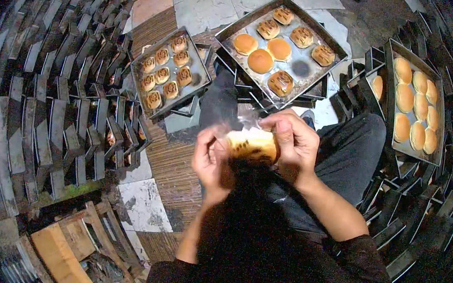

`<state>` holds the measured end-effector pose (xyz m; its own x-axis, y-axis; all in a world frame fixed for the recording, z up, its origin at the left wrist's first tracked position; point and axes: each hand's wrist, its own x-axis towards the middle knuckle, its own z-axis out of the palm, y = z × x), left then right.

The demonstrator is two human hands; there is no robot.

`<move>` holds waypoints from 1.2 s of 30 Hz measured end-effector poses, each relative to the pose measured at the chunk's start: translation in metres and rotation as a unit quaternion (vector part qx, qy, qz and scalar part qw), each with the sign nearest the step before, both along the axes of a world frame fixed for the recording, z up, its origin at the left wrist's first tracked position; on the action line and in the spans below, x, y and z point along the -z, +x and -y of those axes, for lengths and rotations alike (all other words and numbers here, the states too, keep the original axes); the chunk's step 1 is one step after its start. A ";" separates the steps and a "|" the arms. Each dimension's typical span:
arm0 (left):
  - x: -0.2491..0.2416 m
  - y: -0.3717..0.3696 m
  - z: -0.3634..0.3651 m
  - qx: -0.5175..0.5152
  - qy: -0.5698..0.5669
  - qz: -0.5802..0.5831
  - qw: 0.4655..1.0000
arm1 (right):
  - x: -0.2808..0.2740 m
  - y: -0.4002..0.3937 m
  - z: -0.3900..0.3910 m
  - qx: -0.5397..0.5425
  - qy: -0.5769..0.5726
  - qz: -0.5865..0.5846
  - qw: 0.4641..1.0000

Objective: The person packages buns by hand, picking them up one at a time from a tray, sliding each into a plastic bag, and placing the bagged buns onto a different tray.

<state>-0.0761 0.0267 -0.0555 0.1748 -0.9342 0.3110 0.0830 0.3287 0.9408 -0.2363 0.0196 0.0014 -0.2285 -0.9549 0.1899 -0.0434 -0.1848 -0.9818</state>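
In front of my lap I hold a bun with brown markings on top, and a thin clear plastic bag shows around its upper edge. My right hand is closed, thumb and fingers pinching the bag at the bun's upper right. On the bun's left side, my left hand is curled round the bag; its fingertips are blurred by motion. Just beyond my hands stands a metal tray with plain round buns and brown-striped buns.
At left, a smaller tray carries several swirl-marked buns. Another tray on the right holds plain oval buns. Dark stacked trays line both sides. A wooden crate sits at lower left on the tiled floor.
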 end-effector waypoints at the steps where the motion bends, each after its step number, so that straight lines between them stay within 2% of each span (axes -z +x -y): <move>1: -0.011 0.012 -0.001 -0.029 0.080 0.067 0.994 | -0.005 -0.002 0.001 -0.029 0.026 -0.004 0.999; 2: -0.024 0.019 0.000 -0.073 0.024 0.129 0.989 | -0.012 -0.005 0.003 -0.061 0.053 -0.009 0.997; 3: -0.036 0.026 0.002 -0.118 -0.033 0.192 0.974 | -0.027 -0.010 0.007 -0.081 -0.025 -0.063 0.994; 4: -0.042 0.033 0.006 -0.160 -0.093 0.253 0.950 | -0.037 -0.017 0.013 -0.084 -0.109 -0.176 0.975; 6: -0.049 0.049 0.009 -0.201 -0.212 0.306 0.906 | -0.038 -0.018 0.022 -0.041 -0.254 -0.265 0.929; 7: -0.040 0.060 0.011 -0.208 -0.222 0.364 0.880 | -0.010 -0.007 0.024 -0.013 -0.297 -0.192 0.935; 8: -0.026 0.067 0.014 -0.217 -0.191 0.398 0.871 | 0.020 -0.004 0.033 -0.010 -0.278 -0.280 0.919; 10: 0.002 0.078 0.024 -0.198 -0.125 0.431 0.871 | 0.069 0.015 0.053 -0.097 -0.065 -0.130 0.985; 11: 0.012 0.085 0.023 -0.187 -0.130 0.421 0.878 | 0.072 0.017 0.053 -0.107 -0.102 -0.114 0.983; 13: 0.030 0.086 0.023 -0.229 -0.139 0.368 0.890 | 0.072 0.020 0.048 -0.127 -0.144 -0.094 0.977; 14: 0.035 0.082 0.019 -0.252 -0.123 0.348 0.895 | 0.065 0.024 0.046 -0.112 -0.104 -0.088 0.984; 17: 0.041 0.072 0.033 -0.268 -0.140 0.338 0.891 | 0.074 0.032 0.061 -0.067 -0.207 -0.178 0.960; 19: 0.029 0.058 0.061 -0.219 -0.168 0.323 0.905 | 0.079 0.049 0.084 -0.069 -0.264 -0.212 0.939; 20: 0.023 0.053 0.069 -0.195 -0.182 0.314 0.911 | 0.075 0.057 0.096 -0.074 -0.252 -0.228 0.938; 22: 0.017 0.064 0.073 -0.216 0.053 0.175 0.959 | 0.077 0.062 0.117 0.085 -0.099 -0.111 0.985; 23: 0.015 0.069 0.076 -0.221 0.169 0.100 0.955 | 0.075 0.052 0.117 0.085 -0.077 -0.185 0.976; 26: 0.015 0.086 0.026 -0.111 0.234 0.079 0.963 | 0.096 0.053 0.052 0.066 0.080 -0.189 0.976; 28: 0.045 0.099 -0.022 -0.124 0.243 0.186 0.944 | 0.117 0.054 0.005 0.048 0.135 -0.156 0.977; 31: 0.032 0.095 -0.051 -0.068 0.103 0.393 0.911 | 0.141 0.036 -0.040 -0.075 0.228 -0.222 0.945; 32: 0.029 0.093 -0.052 -0.089 0.097 0.393 0.910 | 0.140 0.021 -0.036 -0.151 0.225 -0.242 0.932; 34: 0.019 0.094 -0.050 -0.137 0.083 0.394 0.905 | 0.102 0.008 -0.015 -0.035 0.150 -0.273 0.950; 36: -0.009 0.093 -0.021 -0.105 0.153 0.370 0.911 | 0.063 0.000 0.006 -0.049 0.054 -0.215 0.974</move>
<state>0.0168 0.0480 -0.0464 0.2079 -0.9671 0.1468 -0.6443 -0.0224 0.7644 -0.2365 0.0133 -0.0617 -0.0560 -0.9877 0.1457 -0.4412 -0.1064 -0.8911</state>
